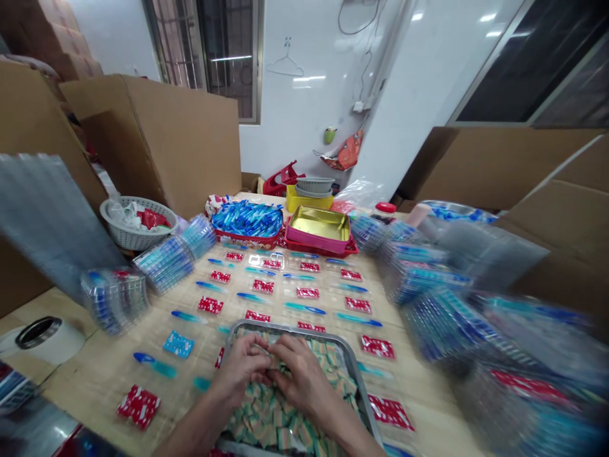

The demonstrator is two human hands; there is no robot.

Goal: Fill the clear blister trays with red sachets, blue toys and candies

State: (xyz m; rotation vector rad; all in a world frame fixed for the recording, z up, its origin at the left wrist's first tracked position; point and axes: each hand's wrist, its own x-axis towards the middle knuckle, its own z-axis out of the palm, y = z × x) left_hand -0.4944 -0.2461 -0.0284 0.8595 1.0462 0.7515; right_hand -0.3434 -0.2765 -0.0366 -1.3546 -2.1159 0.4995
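In the head view, a grey metal tray point(354, 365) at the near edge of the table holds a heap of small striped pieces point(280, 422) in green, yellow and pink. Over the heap, my left hand point(245, 365) has its fingers pinched together. My right hand point(299, 374) is closed beside it, and the fingertips of both meet. Whatever they pinch is hidden. Around the tray lie clear plastic trays with blue pens point(304, 308) and red patterned packets point(378, 346). One packet is blue point(178, 343).
A red tin of blue pens point(247, 219) and a gold-lined tin point(320, 223) stand at the back. Stacked filled plastic trays point(442, 324) line the right side, with more point(166, 263) at left. A white basket point(137, 235), a mug point(50, 339) and cardboard boxes point(185, 146) flank the table.
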